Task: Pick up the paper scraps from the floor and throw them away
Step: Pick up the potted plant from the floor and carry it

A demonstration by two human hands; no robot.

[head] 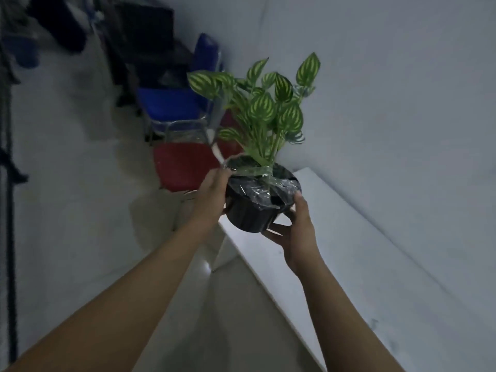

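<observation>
Item: potted plant (264,108), striped green leaves, likely artificial, in a black pot (251,213) with clear plastic wrap (257,189) over the top. I see it carried in the air between both hands, over the near corner of a white worktop (362,264).

Grip, left hand (212,196): wrapped round the pot's left rim, fingers pressed to the wall and the wrap. Grip, right hand (295,229): cupped under and against the pot's lower right side, thumb up at the rim.

Task items: no paper scraps in view on the visible floor (80,210). I cannot tell where they lie, possibly beneath or behind the furniture, and no bin shows either.

Risks, my judgement:
- Both hands are taken by the pot, so no scrap can be lifted until it is set down.
- The wrap is slick and loose; a grip on film rather than on the pot wall could slide.
- The plant leans toward the left; a tilt could tip the pot out of the hands.
- Set too near the worktop's corner, the pot could topple off.

Surface: worktop plain white, bare where seen, running along the wall (375,76).

Room: dim, pale walls and floor; a red chair (182,167) and a blue chair (171,103) just beyond the pot; dark clutter, indistinct, at upper left.
</observation>
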